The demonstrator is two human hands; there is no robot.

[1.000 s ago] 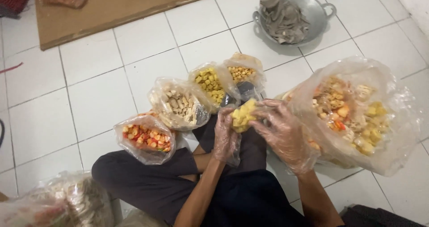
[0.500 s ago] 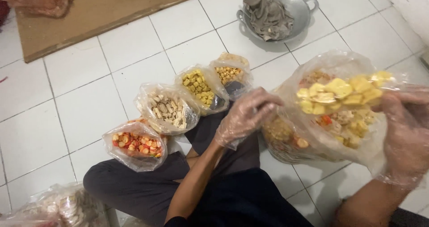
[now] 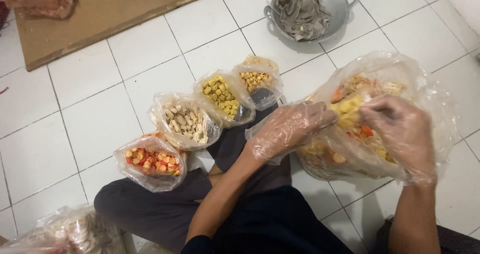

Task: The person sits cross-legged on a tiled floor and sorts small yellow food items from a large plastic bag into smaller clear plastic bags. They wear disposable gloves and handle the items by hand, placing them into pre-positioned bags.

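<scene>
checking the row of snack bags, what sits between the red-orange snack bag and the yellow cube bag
In the head view, one open bag of pale tan stick snacks sits between the red-orange snack bag and the yellow cube bag, touching the red-orange one.

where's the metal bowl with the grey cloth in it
In the head view the metal bowl sits on the white floor tiles at the top right, beyond the row of snack bags and above the big bag.
</scene>
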